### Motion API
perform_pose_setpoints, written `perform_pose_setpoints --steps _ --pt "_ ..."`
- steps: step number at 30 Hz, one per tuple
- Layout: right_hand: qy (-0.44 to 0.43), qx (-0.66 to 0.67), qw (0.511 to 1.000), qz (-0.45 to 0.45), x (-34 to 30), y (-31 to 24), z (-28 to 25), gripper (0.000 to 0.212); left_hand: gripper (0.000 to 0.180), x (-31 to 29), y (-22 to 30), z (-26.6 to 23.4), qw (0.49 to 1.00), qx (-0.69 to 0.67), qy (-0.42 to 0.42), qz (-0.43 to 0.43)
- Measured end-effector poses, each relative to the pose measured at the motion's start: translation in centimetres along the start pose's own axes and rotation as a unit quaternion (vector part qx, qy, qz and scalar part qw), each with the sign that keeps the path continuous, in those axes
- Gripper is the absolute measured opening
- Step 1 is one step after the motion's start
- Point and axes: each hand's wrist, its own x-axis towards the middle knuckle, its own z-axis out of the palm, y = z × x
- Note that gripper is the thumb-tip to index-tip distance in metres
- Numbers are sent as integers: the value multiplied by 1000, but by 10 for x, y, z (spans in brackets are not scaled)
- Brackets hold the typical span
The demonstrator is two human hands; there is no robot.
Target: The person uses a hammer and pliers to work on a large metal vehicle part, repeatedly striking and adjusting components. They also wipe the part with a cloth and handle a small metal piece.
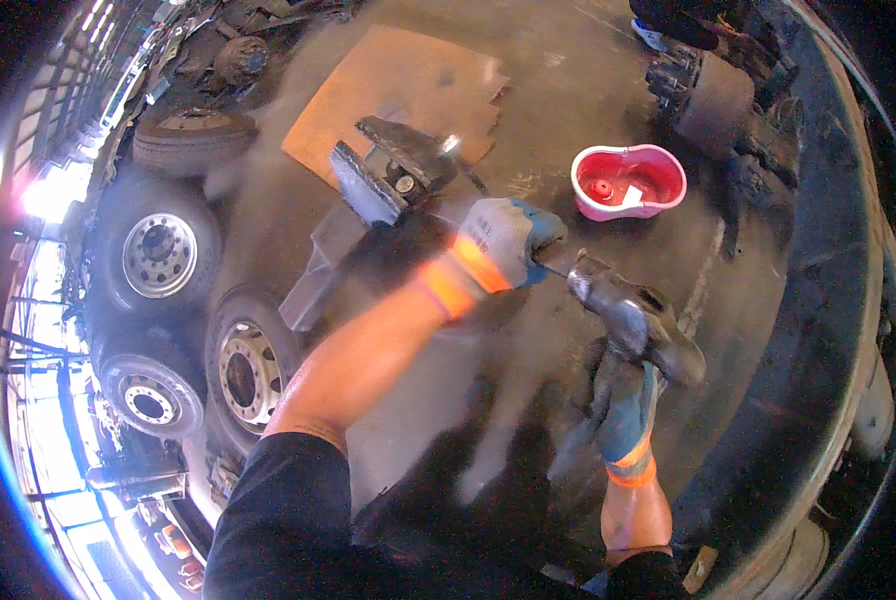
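In the head view, the red basin [668,180] sits on the floor [498,345], and a dark metal tool [628,322], apparently a pistol-grip impact wrench, is held up nearer the person than it. The right hand [628,405], nearer still, has its fingers wrapped around the tool's grip; the left hand [513,245], left of and nearer than the basin, has its fingers clenched on the slim front end. Left of the basin stands a metal bracket [388,175], apart from the tool. Handling looks under way: the tool is up and gripped, not set down; how much remains cannot be told.
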Motion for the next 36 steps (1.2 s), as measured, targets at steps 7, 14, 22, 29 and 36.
perform_pose_setpoints --steps 7,14,22,29,36 --pt "146 8 987 72 -24 -55 -19 37 27 -5 -2 6 1000 -14 -5 -17" --pt "109 -65 992 20 -18 -23 -18 36 23 -3 -1 4 999 -2 -40 -18" --pt "262 52 959 91 -48 18 -85 36 20 -20 22 45 997 -73 25 23" --pt "114 -62 985 112 -112 85 -163 35 21 -24 18 44 996 -19 7 88" --pt "148 -33 976 156 -125 119 -137 29 25 -26 -4 28 994 6 -2 106"
